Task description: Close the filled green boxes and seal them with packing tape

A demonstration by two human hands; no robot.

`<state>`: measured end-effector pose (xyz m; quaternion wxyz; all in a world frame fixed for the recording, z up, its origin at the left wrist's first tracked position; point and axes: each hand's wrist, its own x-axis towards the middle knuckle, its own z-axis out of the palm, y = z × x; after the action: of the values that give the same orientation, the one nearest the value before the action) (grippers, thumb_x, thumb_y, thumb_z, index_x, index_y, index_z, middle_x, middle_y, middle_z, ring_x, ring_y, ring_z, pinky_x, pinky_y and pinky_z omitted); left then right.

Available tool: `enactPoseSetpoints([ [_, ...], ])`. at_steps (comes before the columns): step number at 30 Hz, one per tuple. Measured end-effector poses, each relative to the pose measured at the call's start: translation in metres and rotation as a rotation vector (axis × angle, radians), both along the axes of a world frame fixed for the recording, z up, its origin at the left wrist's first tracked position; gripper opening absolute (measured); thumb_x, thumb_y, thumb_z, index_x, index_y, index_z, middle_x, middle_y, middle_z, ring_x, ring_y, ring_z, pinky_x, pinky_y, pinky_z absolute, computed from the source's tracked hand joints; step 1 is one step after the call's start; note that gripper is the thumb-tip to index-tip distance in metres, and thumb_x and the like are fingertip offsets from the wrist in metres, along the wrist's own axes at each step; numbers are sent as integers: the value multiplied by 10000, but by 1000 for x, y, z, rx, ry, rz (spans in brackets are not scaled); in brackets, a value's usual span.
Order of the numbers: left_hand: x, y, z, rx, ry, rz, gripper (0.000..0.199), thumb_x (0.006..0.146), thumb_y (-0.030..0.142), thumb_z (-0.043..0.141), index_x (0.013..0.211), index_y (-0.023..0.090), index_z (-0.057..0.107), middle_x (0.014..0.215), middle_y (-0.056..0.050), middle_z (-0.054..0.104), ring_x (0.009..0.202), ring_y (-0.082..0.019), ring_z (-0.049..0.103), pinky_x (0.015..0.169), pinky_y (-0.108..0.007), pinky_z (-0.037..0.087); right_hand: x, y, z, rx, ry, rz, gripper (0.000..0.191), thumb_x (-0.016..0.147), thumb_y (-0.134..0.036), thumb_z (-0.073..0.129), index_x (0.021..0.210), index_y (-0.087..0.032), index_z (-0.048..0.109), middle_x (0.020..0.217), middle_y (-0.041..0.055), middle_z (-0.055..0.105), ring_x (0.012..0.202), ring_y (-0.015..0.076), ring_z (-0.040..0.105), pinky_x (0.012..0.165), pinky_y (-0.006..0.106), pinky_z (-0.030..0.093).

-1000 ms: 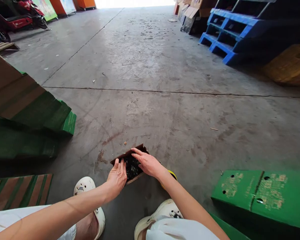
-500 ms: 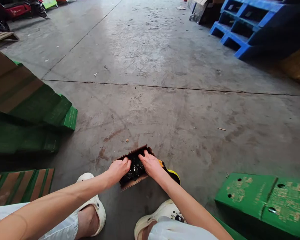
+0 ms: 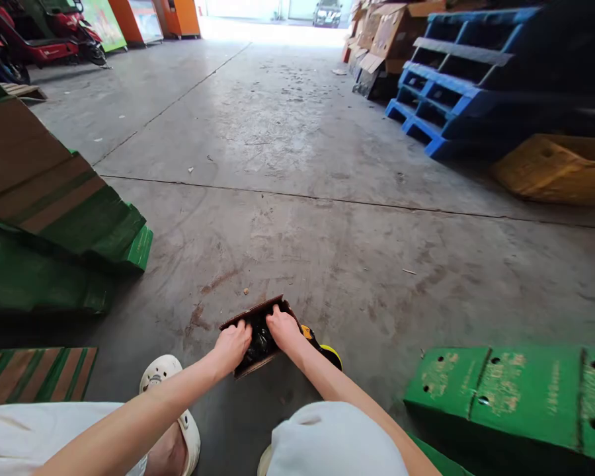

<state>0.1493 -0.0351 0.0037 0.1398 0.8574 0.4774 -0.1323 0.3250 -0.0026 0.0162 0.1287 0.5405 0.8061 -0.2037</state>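
A small open cardboard box [image 3: 252, 309] sits on the floor between my feet, slightly turned, with shiny black plastic [image 3: 262, 338] inside. Both hands reach into it from above. At the left end, my left hand [image 3: 234, 342] has its fingers curled onto the black plastic. My right hand [image 3: 283, 328] is at the right end, fingers bent down into the box and closed on the plastic, the tips partly hidden. Beside the box on the right, partly behind my right wrist, lies a black and yellow object [image 3: 331, 356] whose kind I cannot make out.
Green cartons are stacked at left [image 3: 86, 218], and more green cartons [image 3: 515, 390] stand at right. Blue pallets [image 3: 426, 109], a yellow crate [image 3: 555, 168] and cardboard boxes [image 3: 384, 33] line the right side. A red scooter [image 3: 54, 46] is parked far left.
The view has tilted up, bringing a bright doorway and the yellow crate into sight. Both hands stay in the box; my right knee now covers most of the right shoe.
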Motion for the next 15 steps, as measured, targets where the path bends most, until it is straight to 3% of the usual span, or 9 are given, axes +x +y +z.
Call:
enactPoseSetpoints([
  [3, -8, 1, 16, -8, -55, 129, 401, 960, 73, 548, 1325, 177, 680, 1162, -151, 741, 1058, -262, 750, 903, -348, 604, 21, -13, 3, -5, 60, -25, 646, 894, 3, 507, 1517, -164, 549, 1496, 222, 574, 1211, 292, 713, 982, 351, 581],
  [5, -14, -4, 20, 38, -169, 248, 370, 1029, 134, 471, 1318, 218, 685, 1136, -110, 756, 1025, -236, 760, 911, -344, 606, 39, -21, 5, 29, 195, -99, 746, 867, 25, 494, 1582, -188, 472, 1589, 186, 518, 1345, 271, 634, 1067, 349, 543],
  [8, -13, -22, 13, 138, -394, 370, 426, 1040, 109, 397, 1330, 228, 686, 1233, -90, 755, 1119, -201, 742, 1004, -331, 589, 67, -25, 11, 179, 440, -291, 485, 986, -68, 417, 1399, -181, 646, 1426, 141, 671, 1284, 226, 663, 1109, 345, 508],
  [10, 2, -34, 2, 138, -524, 346, 517, 997, 37, 383, 1385, 232, 665, 1366, -80, 718, 1260, -179, 688, 1104, -323, 547, 80, -22, 13, 252, 503, -401, 360, 1045, -204, 450, 1305, -172, 696, 1286, 133, 733, 1166, 229, 706, 1069, 346, 524],
  [13, 36, -34, -16, 78, -584, 288, 530, 989, 93, 485, 1488, 233, 594, 1551, -91, 595, 1436, -207, 564, 1199, -367, 485, 87, -18, 7, 136, 396, -435, 335, 986, -272, 599, 1285, -173, 715, 1266, 134, 740, 1144, 258, 710, 1016, 344, 532],
  [15, 57, -21, -27, 22, -514, 312, 549, 958, 180, 620, 1503, 227, 580, 1557, -121, 584, 1423, -257, 579, 1180, -408, 506, 83, -19, -2, 5, 316, -426, 320, 990, -228, 554, 1250, -210, 739, 1199, 101, 772, 1126, 255, 722, 962, 321, 532],
])
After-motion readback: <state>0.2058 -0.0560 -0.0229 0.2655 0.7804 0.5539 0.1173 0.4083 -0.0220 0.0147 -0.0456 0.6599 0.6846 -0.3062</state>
